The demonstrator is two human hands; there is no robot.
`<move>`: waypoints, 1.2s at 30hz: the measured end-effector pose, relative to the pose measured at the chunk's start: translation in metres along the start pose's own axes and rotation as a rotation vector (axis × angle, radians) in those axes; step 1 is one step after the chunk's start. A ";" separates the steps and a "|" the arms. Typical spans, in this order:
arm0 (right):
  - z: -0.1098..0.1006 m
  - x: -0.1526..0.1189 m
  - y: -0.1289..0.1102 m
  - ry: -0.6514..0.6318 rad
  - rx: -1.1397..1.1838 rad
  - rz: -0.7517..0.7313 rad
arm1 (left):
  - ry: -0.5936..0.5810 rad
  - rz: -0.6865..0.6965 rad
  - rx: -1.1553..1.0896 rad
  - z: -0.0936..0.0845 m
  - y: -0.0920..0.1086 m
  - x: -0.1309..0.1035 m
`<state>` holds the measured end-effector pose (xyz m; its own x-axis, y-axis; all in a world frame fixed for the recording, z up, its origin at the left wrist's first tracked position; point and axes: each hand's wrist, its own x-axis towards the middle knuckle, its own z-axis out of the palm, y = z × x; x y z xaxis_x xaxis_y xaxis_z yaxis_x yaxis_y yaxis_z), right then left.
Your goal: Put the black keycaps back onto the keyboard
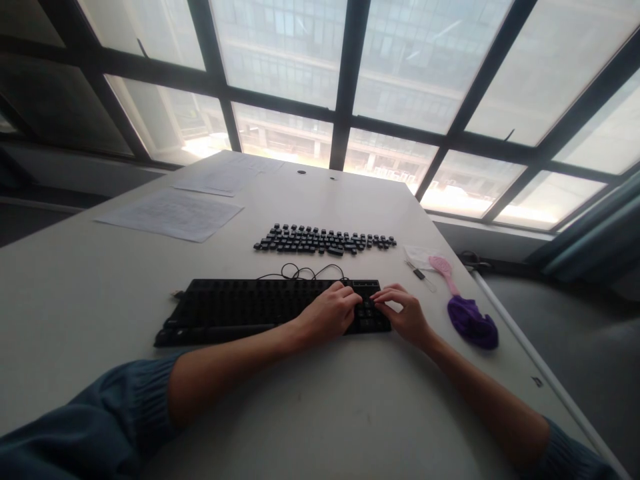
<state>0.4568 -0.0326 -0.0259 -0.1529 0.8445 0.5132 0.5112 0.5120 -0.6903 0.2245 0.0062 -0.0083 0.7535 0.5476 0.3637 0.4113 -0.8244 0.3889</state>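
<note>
A black keyboard [235, 310] lies on the white table, its main section looking dark and without caps. Keycaps [373, 323] still sit on the number pad at its right end. My left hand [333, 308] rests over the left side of that pad, fingers curled closed; whatever is under the fingertips is hidden. From the right, my right hand [404, 312] reaches in with thumb and forefinger pinched at a number-pad keycap. Behind the keyboard, loose black keycaps [325, 240] stand in several rows. A thin black cable [300, 272] loops along the keyboard's back edge.
Right of the keyboard lie a small wire tool with a dark handle [416, 271], a pink brush [443, 268] and a bunched purple cloth [473, 323]. Printed paper sheets [173, 213] lie at the back left. The table's right edge [530, 357] runs past the cloth; windows stand behind.
</note>
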 end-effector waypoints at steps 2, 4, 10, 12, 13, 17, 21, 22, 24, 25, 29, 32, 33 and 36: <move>-0.001 0.000 0.003 -0.011 -0.046 -0.016 | 0.005 -0.003 -0.005 0.000 0.000 0.000; -0.002 -0.001 0.005 -0.024 -0.096 -0.029 | 0.004 -0.004 -0.005 0.000 0.000 0.000; -0.003 -0.002 0.012 -0.045 -0.175 -0.092 | -0.005 -0.006 0.003 0.001 -0.001 0.001; -0.003 -0.002 0.013 -0.053 -0.185 -0.127 | -0.012 -0.009 0.006 0.001 0.000 0.001; -0.004 -0.002 0.013 -0.060 -0.191 -0.144 | -0.013 -0.010 0.007 0.001 0.000 0.001; -0.007 -0.003 0.010 -0.085 -0.218 -0.175 | -0.009 -0.010 0.007 0.000 0.000 0.001; -0.007 -0.003 0.007 -0.087 -0.220 -0.147 | -0.011 -0.002 0.004 0.001 0.000 0.000; -0.007 -0.003 0.006 -0.083 -0.218 -0.142 | -0.012 -0.001 0.003 0.001 -0.001 0.001; -0.006 -0.003 0.006 -0.078 -0.213 -0.142 | -0.007 -0.002 0.003 0.001 -0.001 0.001; -0.005 -0.003 0.006 -0.078 -0.210 -0.144 | -0.005 -0.003 0.004 0.002 -0.001 0.001; -0.005 -0.002 0.004 -0.088 -0.209 -0.135 | -0.002 0.002 0.009 0.002 -0.001 0.001; -0.004 -0.002 0.003 -0.086 -0.219 -0.136 | 0.006 0.004 0.009 0.002 -0.002 0.001; -0.004 -0.002 0.003 -0.086 -0.222 -0.142 | 0.008 0.005 0.009 0.003 -0.002 0.001; -0.003 -0.002 0.002 -0.092 -0.229 -0.173 | 0.015 0.006 0.006 0.003 -0.003 0.001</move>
<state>0.4611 -0.0340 -0.0266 -0.3253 0.7636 0.5577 0.6464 0.6101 -0.4583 0.2258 0.0088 -0.0119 0.7484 0.5444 0.3788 0.4098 -0.8287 0.3813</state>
